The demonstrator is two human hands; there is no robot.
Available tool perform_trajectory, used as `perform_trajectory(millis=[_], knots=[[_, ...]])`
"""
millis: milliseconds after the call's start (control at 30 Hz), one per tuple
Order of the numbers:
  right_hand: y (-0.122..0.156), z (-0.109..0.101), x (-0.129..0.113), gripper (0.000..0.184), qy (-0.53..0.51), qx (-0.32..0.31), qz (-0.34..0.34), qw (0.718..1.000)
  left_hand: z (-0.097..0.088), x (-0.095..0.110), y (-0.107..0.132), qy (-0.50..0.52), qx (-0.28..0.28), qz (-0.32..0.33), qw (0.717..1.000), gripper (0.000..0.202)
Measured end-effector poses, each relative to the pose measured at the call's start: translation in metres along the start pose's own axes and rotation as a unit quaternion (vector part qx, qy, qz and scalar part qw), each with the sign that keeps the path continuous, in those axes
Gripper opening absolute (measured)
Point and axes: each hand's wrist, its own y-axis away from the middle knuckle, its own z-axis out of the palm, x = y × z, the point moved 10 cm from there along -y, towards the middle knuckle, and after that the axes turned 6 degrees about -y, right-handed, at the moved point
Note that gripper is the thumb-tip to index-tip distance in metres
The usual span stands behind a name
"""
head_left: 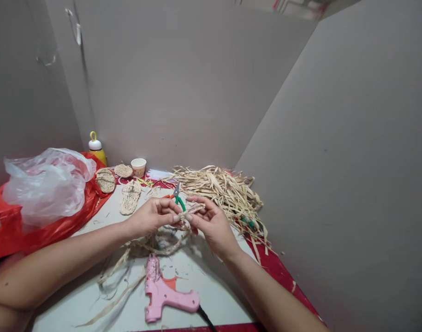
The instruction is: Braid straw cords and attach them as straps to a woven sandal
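Observation:
My left hand [153,216] and my right hand [210,222] meet above the white work board [204,276], fingers pinched on a twisted straw braid [190,213]. The braid trails down to the left into a loose loop of plaited straw [151,246] lying on the board, with flat strips running toward the near edge. Both hands are closed on the braid, fingertips almost touching each other.
A pink glue gun [162,295] lies close in front. Green-handled scissors [178,196] lie behind the hands, beside a pile of straw strips [221,189]. Woven straw soles [129,197], a paper cup [138,166], a yellow bottle [96,148] and plastic bags [44,184] sit left. Grey walls enclose the corner.

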Motion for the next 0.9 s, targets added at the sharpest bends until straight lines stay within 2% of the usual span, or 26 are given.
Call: perform_trajectory(millis=[133,300,500,700,800,900], knots=[[0.002,0.002,0.006,0.025,0.003,0.012,-0.014,1.0,-0.001,0.004,0.005,0.006,0.047,0.036,0.998,0.022],[0.006,0.001,-0.006,0.021,0.037,0.023,-0.051,0.998,0.008,0.006,0.008,0.005,0.043,0.026,0.999,0.026],[0.011,0.01,-0.019,0.025,0.049,0.013,-0.071,0.996,0.0,0.002,0.006,0.003,0.115,0.005,0.993,0.02],[0.008,0.013,-0.004,0.026,0.026,-0.019,-0.024,0.999,-0.004,0.011,0.009,-0.121,0.129,0.014,0.984,0.018],[0.006,0.013,0.01,0.027,0.009,-0.038,0.012,0.999,-0.002,0.018,0.01,-0.19,0.117,0.033,0.974,0.016],[0.005,0.014,0.022,0.029,-0.016,-0.055,0.046,0.997,0.0,0.016,0.008,-0.191,0.086,0.016,0.978,0.018]])
